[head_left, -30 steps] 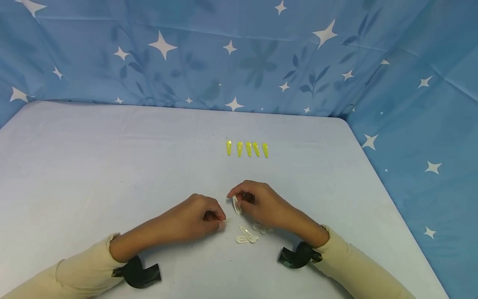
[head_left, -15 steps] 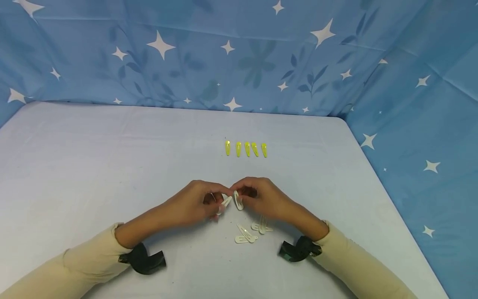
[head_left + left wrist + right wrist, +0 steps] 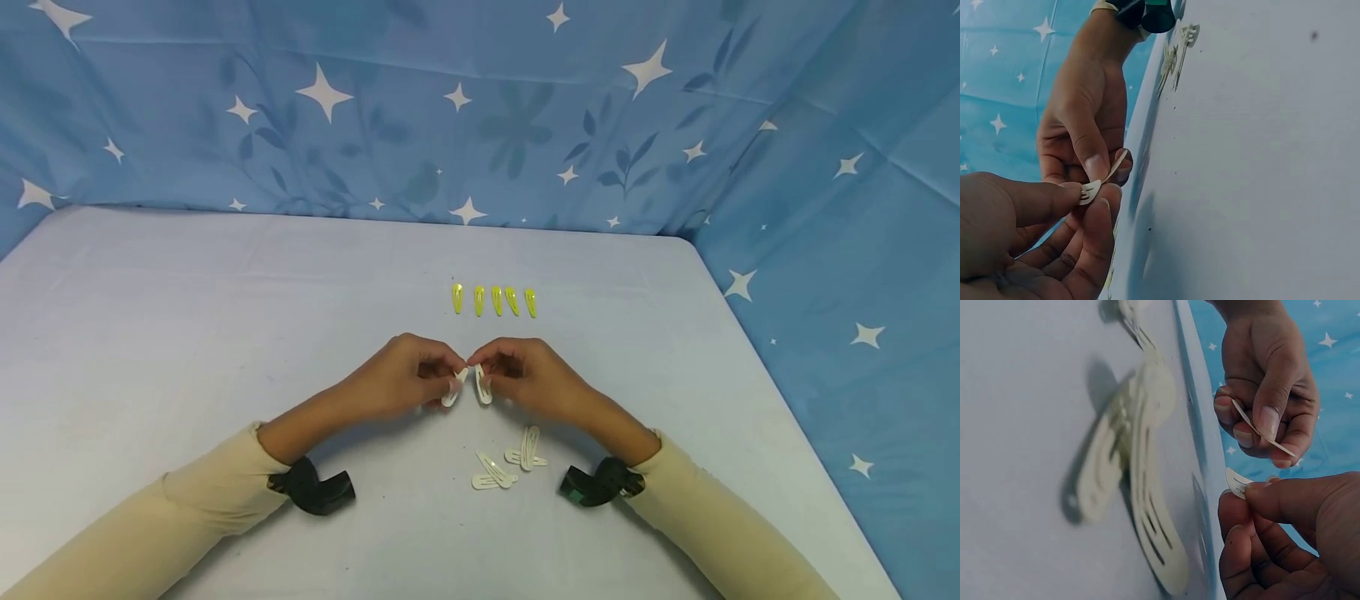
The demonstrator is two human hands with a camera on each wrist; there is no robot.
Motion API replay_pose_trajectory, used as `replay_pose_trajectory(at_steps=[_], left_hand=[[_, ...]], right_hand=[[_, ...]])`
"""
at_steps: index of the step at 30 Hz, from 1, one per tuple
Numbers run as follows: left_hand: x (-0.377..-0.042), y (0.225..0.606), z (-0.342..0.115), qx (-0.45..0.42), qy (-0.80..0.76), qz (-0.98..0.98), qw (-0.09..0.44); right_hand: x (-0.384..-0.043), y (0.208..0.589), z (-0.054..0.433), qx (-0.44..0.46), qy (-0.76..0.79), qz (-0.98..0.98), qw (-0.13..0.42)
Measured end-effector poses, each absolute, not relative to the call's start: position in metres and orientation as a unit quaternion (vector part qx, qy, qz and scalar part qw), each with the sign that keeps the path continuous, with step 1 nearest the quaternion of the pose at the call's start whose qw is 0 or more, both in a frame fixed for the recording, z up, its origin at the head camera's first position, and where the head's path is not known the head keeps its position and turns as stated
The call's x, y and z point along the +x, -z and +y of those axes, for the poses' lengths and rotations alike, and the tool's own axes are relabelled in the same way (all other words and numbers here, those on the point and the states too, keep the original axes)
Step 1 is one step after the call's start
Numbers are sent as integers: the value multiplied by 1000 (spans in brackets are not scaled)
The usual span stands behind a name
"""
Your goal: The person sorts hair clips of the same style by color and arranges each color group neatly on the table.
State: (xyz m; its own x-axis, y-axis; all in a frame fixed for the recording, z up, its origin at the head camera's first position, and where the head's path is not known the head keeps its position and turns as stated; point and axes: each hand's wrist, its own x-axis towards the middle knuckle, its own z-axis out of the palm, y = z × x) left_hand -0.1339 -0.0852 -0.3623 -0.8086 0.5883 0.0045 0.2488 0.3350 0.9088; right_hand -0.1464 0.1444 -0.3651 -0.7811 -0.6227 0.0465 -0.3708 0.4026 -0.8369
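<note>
- A white table (image 3: 247, 317) fills the centre and lower frame.
- Blue star-print cloth (image 3: 495, 137) hangs across the top and right.
- At centre, the left hand (image 3: 405, 379) pinches one white clip (image 3: 449, 400) at its fingertips, on the hand's right edge.
- Just right of it, the right hand (image 3: 536, 379) grips a second white clip (image 3: 483, 392) at its left edge.
- Loose white clips (image 3: 528, 451) lie overlapped below both hands.
- Five yellow clips (image 3: 497, 301) line up above.
</note>
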Motion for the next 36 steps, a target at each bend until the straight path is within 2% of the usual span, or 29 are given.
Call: replay_pose_trajectory(at_steps=[11,25,36], left_hand=[[-141,357,-81,229,-540,791,173],[-165,361,-79,235,-487,837,89],[-183,370,-78,240,-480,841,64]], right_hand=[[-159,362,142,-290,457,834,107],[-179,369,138,-277,450,847,62],[-194,370,137,-247,448,857,63]])
